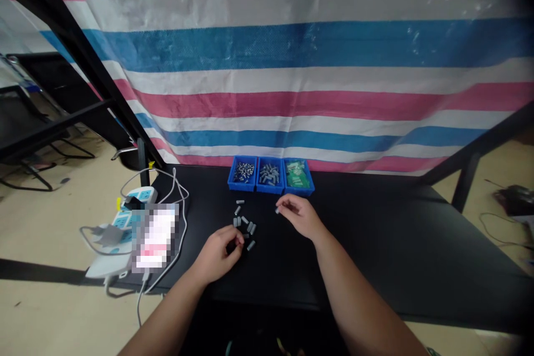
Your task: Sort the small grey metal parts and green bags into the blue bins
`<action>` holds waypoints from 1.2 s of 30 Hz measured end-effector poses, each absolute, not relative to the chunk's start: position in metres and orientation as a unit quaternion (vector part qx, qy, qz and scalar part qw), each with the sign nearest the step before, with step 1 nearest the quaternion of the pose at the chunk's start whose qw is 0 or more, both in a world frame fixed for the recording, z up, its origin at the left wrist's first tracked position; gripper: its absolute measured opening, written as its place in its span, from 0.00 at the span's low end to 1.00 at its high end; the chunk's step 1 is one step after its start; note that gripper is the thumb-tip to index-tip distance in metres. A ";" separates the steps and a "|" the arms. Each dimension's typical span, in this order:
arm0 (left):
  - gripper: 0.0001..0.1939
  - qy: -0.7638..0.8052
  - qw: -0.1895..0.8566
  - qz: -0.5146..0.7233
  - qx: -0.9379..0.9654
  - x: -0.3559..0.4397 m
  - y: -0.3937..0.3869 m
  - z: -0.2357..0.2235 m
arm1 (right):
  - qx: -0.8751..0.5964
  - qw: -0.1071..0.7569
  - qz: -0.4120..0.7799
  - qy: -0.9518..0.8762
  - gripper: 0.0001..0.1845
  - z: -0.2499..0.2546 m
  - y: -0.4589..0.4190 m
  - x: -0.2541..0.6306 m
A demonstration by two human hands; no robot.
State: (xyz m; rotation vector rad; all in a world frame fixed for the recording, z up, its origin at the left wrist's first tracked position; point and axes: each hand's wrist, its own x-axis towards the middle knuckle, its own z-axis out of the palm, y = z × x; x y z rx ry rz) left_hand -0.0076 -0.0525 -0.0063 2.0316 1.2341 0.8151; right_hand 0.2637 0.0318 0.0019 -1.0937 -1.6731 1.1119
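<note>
Several small grey cylinder parts [245,222] lie loose on the black table [375,245]. My left hand [219,253] rests beside them at their near edge, fingers curled in a pinch around a small dark part I cannot make out. My right hand [298,214] hovers to the right of the pile, fingertips pinched on one small grey part [277,209]. Behind the pile stand three blue bins in a row: the left bin [242,173] and middle bin [270,174] hold grey parts, the right bin [298,176] holds green pieces.
White power strips [133,203] with cables [175,189] and a blurred-out item lie at the table's left end. A striped tarp [292,67] hangs behind the table. Black frame posts [467,178] rise at both sides. Floor cables lie at the far right.
</note>
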 end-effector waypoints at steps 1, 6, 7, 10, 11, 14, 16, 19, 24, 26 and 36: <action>0.06 0.467 0.309 0.309 0.769 -0.008 -0.053 -0.007 | -0.440 0.383 0.453 -0.674 0.11 0.001 0.032 0.265; 0.06 0.465 0.307 0.309 0.770 -0.008 -0.052 -0.007 | -0.458 0.444 0.517 -0.571 0.14 0.000 0.036 0.258; 0.06 0.465 0.308 0.309 0.770 -0.008 -0.052 -0.007 | -0.449 0.486 0.522 -0.538 0.17 0.000 0.036 0.256; 0.06 0.465 0.310 0.309 0.770 -0.008 -0.052 -0.008 | -0.425 0.519 0.540 -0.509 0.33 0.002 0.036 0.252; 0.06 0.464 0.311 0.310 0.769 -0.009 -0.052 -0.007 | -0.427 0.497 0.543 -0.526 0.34 0.003 0.035 0.253; 0.07 0.463 0.313 0.310 0.769 -0.009 -0.052 -0.006 | -0.433 0.410 0.504 -0.625 0.22 0.002 0.030 0.255; 0.07 0.465 0.312 0.307 0.769 -0.009 -0.053 -0.005 | -0.410 0.336 0.466 -0.709 0.14 0.003 0.025 0.254; 0.07 0.469 0.310 0.304 0.769 -0.008 -0.053 -0.004 | -0.343 0.221 0.436 -0.802 0.11 0.006 0.016 0.246; 0.07 0.471 0.308 0.305 0.768 -0.008 -0.053 -0.004 | -0.318 0.161 0.359 -0.863 0.10 0.010 0.004 0.225; 0.07 0.470 0.309 0.306 0.769 -0.008 -0.053 -0.004 | -0.321 0.161 0.337 -0.871 0.06 0.010 0.001 0.221; 0.07 0.464 0.308 0.312 0.769 -0.008 -0.053 -0.006 | -0.432 0.403 0.441 -0.676 0.11 -0.005 0.028 0.244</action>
